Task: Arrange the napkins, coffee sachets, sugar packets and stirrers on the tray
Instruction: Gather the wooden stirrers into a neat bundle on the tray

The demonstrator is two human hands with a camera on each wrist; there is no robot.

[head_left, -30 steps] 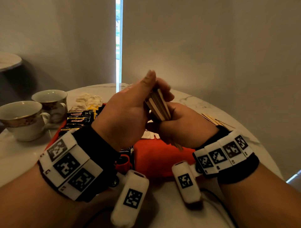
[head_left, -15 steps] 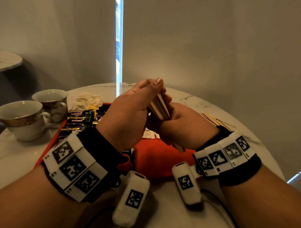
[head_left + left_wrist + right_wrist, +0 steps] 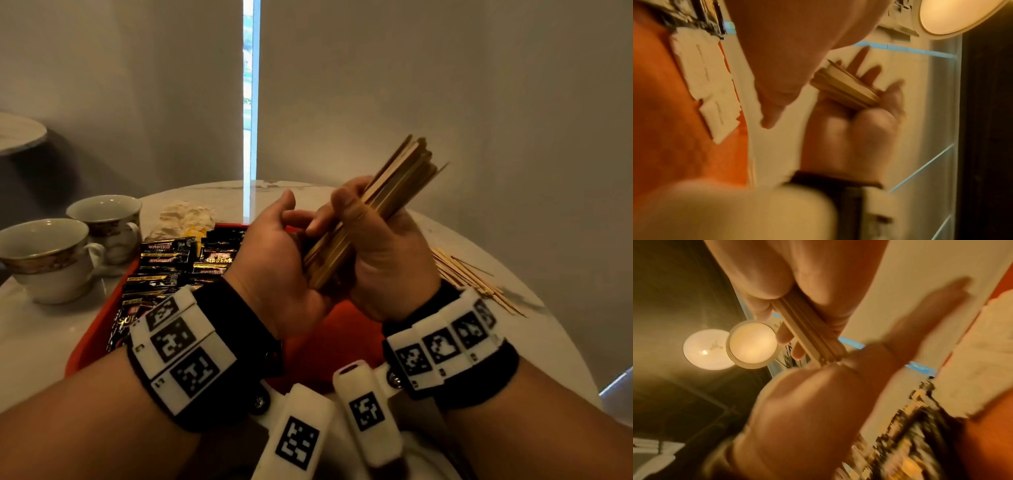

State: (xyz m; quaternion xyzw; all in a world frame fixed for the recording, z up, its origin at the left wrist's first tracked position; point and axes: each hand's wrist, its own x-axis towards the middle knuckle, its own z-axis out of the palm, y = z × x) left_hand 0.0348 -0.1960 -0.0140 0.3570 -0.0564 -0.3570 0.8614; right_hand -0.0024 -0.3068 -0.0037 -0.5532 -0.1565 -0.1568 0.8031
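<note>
Two teacups [image 3: 51,253] together; ceiling lamp [image 3: 753,344] lit.

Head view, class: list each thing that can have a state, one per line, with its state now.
Bundle of flat wooden stirrers: held tilted above the tray, gripped by the right hand.
Left hand: open, beside the bundle's lower end.
Red plastic tray: holds black coffee sachets.
Loose wooden stirrers: lying on the table.
Two white teacups: upright; contents unclear.

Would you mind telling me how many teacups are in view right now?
2: the nearer teacup stands on the table left of the tray; the farther teacup just behind it. None seems hidden.
</note>
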